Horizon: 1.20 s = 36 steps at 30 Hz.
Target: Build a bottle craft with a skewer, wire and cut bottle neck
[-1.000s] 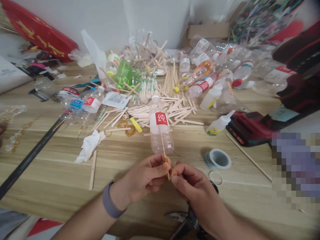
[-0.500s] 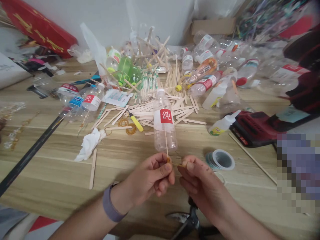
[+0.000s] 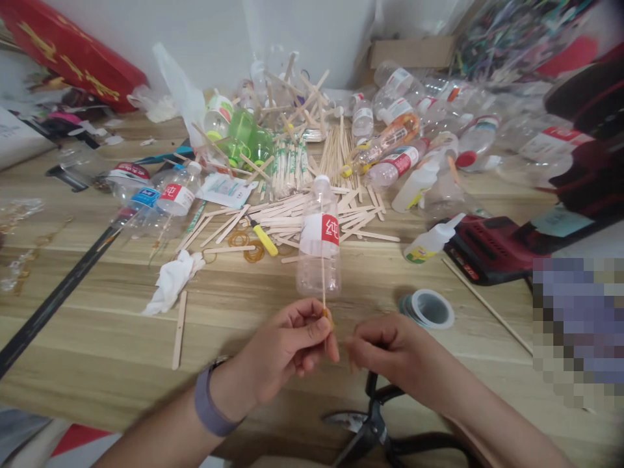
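My left hand (image 3: 305,338) is closed, thumb and fingers pinching the lower end of a thin wooden stick (image 3: 323,276). A brown rubber band (image 3: 327,317) is wrapped round the stick at the fingertips. The stick runs up across the view of a clear plastic bottle (image 3: 318,276) with a red and white label, standing upright behind the hands; I cannot tell whether they touch. To the right, my right hand (image 3: 383,348) has its fingers curled together, slightly blurred; whatever they hold is hidden. Below it lie black-handled shears (image 3: 374,422).
Flat wooden sticks (image 3: 277,218), a yellow-handled tool (image 3: 264,238) and loose rubber bands (image 3: 252,250) lie beyond the hands. A wire spool (image 3: 431,309), a glue bottle (image 3: 431,242) and a red-black power tool (image 3: 487,250) are at right. A crumpled tissue (image 3: 173,283) lies left.
My right hand has turned and its fingers have curled inward; the band stretched between the hands no longer shows clearly. My left hand keeps its pinch. The bottle's label has shifted round to the right.
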Each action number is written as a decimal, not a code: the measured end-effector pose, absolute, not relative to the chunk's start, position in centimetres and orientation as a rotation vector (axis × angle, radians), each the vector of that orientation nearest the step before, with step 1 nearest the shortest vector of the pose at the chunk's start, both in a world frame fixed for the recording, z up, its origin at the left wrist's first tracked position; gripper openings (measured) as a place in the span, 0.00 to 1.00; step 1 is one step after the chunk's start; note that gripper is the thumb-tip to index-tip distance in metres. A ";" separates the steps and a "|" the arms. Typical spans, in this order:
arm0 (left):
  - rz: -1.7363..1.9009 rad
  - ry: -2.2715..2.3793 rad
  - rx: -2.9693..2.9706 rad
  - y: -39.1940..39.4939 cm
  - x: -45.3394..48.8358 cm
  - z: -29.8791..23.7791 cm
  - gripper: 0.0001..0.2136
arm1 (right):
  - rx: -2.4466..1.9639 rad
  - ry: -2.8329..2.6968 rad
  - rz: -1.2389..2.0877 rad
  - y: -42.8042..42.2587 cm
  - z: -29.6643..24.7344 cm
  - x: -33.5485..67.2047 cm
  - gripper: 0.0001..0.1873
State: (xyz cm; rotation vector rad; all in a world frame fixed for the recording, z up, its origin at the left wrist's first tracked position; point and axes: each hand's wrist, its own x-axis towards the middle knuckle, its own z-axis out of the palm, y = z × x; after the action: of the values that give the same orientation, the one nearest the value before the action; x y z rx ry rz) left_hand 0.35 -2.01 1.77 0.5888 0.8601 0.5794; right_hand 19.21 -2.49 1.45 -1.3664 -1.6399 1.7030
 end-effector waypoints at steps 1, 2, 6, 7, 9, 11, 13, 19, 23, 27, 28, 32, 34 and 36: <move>0.573 0.876 0.597 -2.1 0.4 1.8 0.19 | -1.349 -1.704 1.687 -2.4 1.5 19.4 0.21; 0.573 0.893 0.605 -2.1 0.4 1.7 0.19 | -1.337 -1.724 1.689 -2.4 1.5 19.6 0.22; 0.605 0.948 0.655 -2.4 0.6 1.4 0.19 | -1.323 -1.554 1.812 -2.6 1.3 19.2 0.29; 0.612 0.945 0.671 -2.4 0.7 1.3 0.19 | -1.323 -1.483 1.854 -2.8 1.3 18.9 0.29; 0.624 0.931 0.702 -2.5 0.8 1.2 0.18 | -1.316 -1.330 1.938 -3.1 1.3 18.3 0.26; 0.638 0.927 0.716 -2.5 1.0 1.1 0.18 | -1.317 -1.182 1.993 -3.4 1.2 17.8 0.23; 0.649 0.937 0.713 -2.4 1.0 1.0 0.19 | -1.329 -1.057 2.002 -3.7 1.2 17.3 0.22; 0.642 1.008 0.877 -2.3 0.6 0.8 0.17 | -1.320 -0.766 1.965 -3.7 1.1 17.0 0.25; 0.627 1.032 1.255 -2.5 0.4 1.1 0.13 | -1.343 -0.796 1.879 -3.5 0.9 17.2 0.28; 0.623 1.142 1.676 -3.1 0.5 1.4 0.09 | -1.358 -0.832 1.833 -3.9 0.6 16.9 0.30; 0.610 1.170 1.766 -3.3 0.4 1.3 0.09 | -1.344 -0.825 1.832 -4.0 0.6 16.8 0.30; 0.569 1.236 1.963 -3.6 0.3 1.3 0.09 | -1.215 -0.734 1.859 -4.2 1.0 16.5 0.28; 0.601 1.265 1.869 -3.5 0.2 1.4 0.08 | -1.147 -0.656 1.889 -4.1 1.2 16.5 0.26; 0.634 1.261 1.641 -3.3 0.3 1.5 0.08 | -1.104 -0.587 1.912 -4.1 1.3 16.5 0.25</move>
State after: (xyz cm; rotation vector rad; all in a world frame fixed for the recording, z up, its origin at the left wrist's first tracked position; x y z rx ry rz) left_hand 0.32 -3.28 1.53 1.6414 1.2612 0.6341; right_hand 16.52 -4.10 1.26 -1.1037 -0.5869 1.9124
